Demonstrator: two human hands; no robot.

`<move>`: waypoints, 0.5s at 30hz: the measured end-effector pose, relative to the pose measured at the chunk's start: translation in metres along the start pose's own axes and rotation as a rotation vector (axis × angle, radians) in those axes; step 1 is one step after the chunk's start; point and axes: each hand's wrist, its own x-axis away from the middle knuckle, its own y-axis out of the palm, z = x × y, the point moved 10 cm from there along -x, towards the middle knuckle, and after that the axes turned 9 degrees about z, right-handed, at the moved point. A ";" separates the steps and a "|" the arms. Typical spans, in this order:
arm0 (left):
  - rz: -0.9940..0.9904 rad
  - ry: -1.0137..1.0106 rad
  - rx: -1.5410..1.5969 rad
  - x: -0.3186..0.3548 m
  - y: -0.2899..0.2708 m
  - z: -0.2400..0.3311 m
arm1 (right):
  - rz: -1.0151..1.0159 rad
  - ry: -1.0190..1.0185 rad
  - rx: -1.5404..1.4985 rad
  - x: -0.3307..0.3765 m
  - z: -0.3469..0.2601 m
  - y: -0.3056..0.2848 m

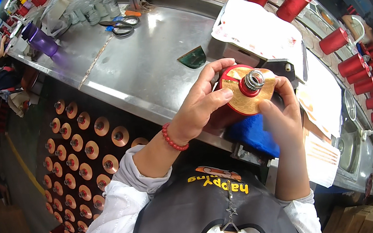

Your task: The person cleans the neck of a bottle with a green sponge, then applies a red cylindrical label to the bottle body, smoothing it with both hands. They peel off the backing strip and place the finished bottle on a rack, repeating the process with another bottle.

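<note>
Table (pixel 150 59): beyond the fingers (pixel 213 69)
Bottle (pixel 221 120): between them, neck up, long axis tilted
Left hand (pixel 194 110): clamped on bottle
Right hand (pixel 285 117): pinching gold disc (pixel 242 102)

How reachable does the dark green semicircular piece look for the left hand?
Probably yes: the green piece lies just beyond the left hand, unobstructed, though that hand holds a red, gold-topped bottle.

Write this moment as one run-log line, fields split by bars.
left hand: holds red bottle, thumb on gold label | right hand: grips gold label's edge | metal table: black-handled scissors, purple bottle
</note>
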 end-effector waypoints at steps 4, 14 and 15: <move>-0.043 0.052 -0.011 -0.001 0.006 0.002 | 0.005 -0.006 -0.012 -0.001 0.001 -0.002; -0.050 0.071 -0.066 -0.001 0.011 0.001 | -0.025 -0.043 0.021 -0.003 -0.001 -0.002; -0.048 0.081 -0.060 -0.001 0.011 0.002 | -0.026 -0.036 0.009 -0.003 0.001 -0.002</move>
